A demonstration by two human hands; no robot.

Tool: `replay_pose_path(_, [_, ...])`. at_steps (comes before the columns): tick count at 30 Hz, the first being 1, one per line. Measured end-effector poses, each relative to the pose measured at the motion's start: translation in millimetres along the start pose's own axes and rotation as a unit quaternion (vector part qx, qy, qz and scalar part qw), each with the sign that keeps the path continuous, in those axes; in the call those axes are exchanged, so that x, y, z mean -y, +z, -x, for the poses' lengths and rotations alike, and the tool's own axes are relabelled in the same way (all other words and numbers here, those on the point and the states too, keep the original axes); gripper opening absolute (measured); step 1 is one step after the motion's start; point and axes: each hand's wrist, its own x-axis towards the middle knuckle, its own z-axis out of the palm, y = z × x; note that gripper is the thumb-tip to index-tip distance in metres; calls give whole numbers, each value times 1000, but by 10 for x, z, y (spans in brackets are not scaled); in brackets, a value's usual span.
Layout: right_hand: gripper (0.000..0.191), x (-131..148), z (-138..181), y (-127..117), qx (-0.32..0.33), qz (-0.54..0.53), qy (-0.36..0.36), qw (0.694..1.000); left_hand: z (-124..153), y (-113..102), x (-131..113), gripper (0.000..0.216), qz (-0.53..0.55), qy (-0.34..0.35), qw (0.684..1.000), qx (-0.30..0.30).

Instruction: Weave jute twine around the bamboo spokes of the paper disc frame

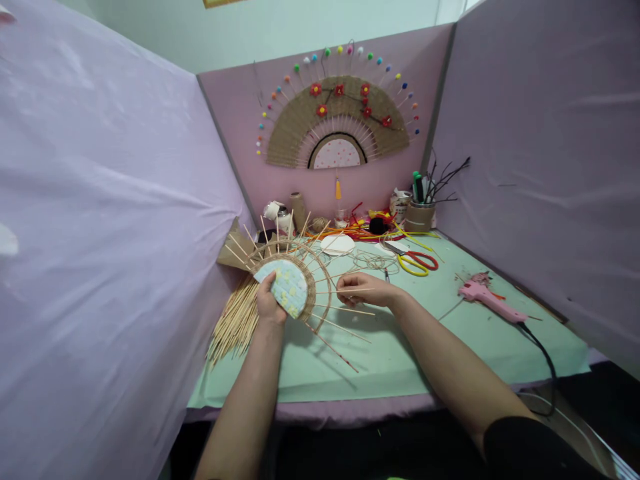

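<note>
My left hand (271, 301) grips a half-round fan frame by its base, thumb on top of the pale blue and yellow patterned panel (290, 288). Thin wooden sticks (345, 309) radiate from the panel's edge. Tan twine is woven tightly around the panel, and a looser twine ring (327, 280) crosses the sticks farther out. Beside that ring, at the right-hand sticks, my right hand (361, 289) is closed with its fingers pinched together on what looks like a thin strand of twine. The fingertips are partly hidden.
Loose twine (373, 261) lies behind my right hand, near scissors (417, 261) and a white oval (337, 245). A pink glue gun (493, 303) with a cord rests at right. Bundled sticks (234, 323) lie at left. A finished fan (343, 107) hangs on the back panel.
</note>
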Motion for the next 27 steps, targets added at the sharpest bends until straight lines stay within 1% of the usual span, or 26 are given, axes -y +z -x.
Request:
replay_pose_path(2, [28, -2, -10, 7, -13, -28, -19, 999, -10, -6, 11, 31, 0, -7, 1000, -1])
replay_pose_path(5, [43, -29, -39, 34, -41, -89, -56, 994, -22, -15, 31, 32, 2, -14, 1000, -4])
replay_pose_path(7, [45, -59, -67, 47, -42, -136, -70, 987, -28, -18, 40, 32, 0, -13, 1000, -6])
replay_pose_path(9, [43, -88, -96, 53, -40, -178, -67, 981, -31, -17, 47, 32, -2, -15, 1000, -9])
replay_pose_path(11, [41, -104, -122, 63, -53, -203, -50, 976, -34, -13, 54, 31, -3, -18, 1000, -7])
replay_pose_path(14, [38, -97, -146, 101, -88, -222, -22, 971, -39, -6, 73, 30, -5, -25, 1000, 0])
replay_pose_path(17, [35, -69, -152, 148, -117, -222, -24, 968, -38, 2, 93, 31, -6, -32, 999, 11])
replay_pose_path(19, [37, -56, -153, 163, -122, -210, -32, 969, -19, 3, 98, 33, -3, -36, 999, 32])
replay_pose_path(22, [38, -46, -149, 149, -116, -202, -54, 971, 55, -11, 88, 37, -6, -58, 994, 94])
replay_pose_path(24, [38, -39, -141, 128, -125, -199, -68, 970, 127, -33, 83, 39, -30, -108, 983, 146])
replay_pose_path(27, [39, -19, -124, 106, -148, -191, -81, 967, 223, -62, 96, 36, -94, -213, 947, 222])
